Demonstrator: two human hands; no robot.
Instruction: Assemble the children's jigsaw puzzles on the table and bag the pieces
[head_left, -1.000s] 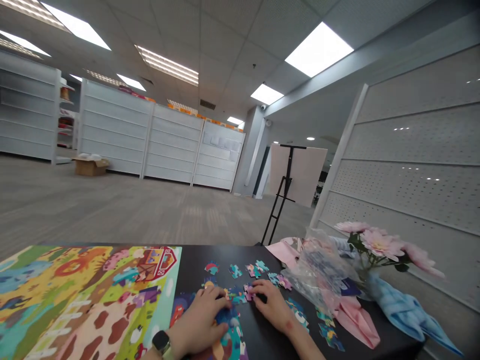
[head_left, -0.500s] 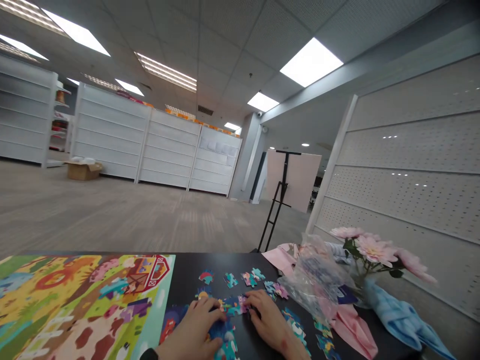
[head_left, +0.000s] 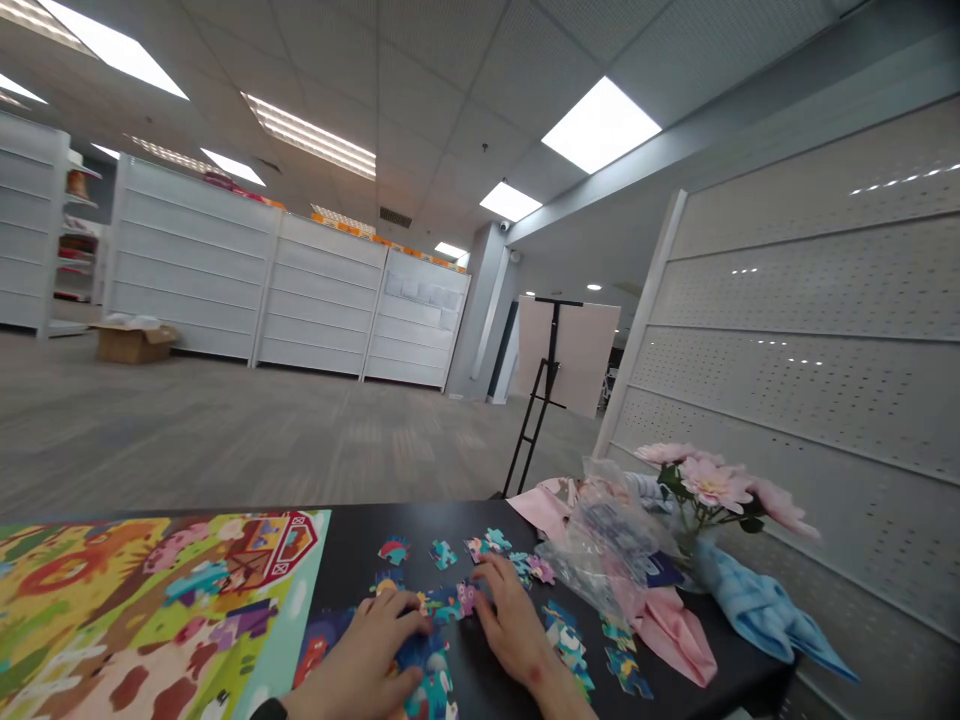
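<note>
Jigsaw (head_left: 437,682), partly joined, blue, teal, pink, loose pieces (head_left: 443,554) nearby

The partly joined puzzle (head_left: 437,676) (largely blue) lies flat on the table (head_left: 352,560), loose pieces (head_left: 443,554) nearby.

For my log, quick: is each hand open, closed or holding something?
Left hand: open, over the puzzle.
Right hand: at a pink puzzle piece; grip unclear.

Lower centre, puzzle pieces (head_left: 443,554) look like smooth printed card; lower right, clear plastic wrapping (head_left: 592,552) is crinkled and glossy, blue cloth (head_left: 757,606) matt.
</note>
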